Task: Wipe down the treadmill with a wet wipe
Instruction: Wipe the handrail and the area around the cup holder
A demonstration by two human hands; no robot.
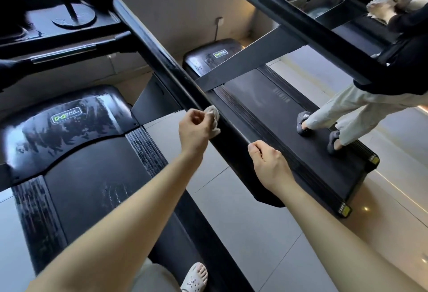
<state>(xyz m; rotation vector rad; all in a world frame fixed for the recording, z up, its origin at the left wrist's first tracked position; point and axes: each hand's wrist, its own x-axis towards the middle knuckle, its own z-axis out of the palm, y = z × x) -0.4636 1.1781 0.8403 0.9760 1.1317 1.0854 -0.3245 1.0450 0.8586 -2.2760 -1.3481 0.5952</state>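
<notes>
Pinching the wet wipe (214, 118) against the handrail (162, 67), your left hand (196, 129) should press firmly and sweep lengthwise in overlapping strokes; your right hand (268, 164) grips the handrail.

handrail (169, 69): glossy black, smeared | wet wipe (214, 118): crumpled soft cloth | motor cover (69, 129): glossy plastic, streaked
</notes>
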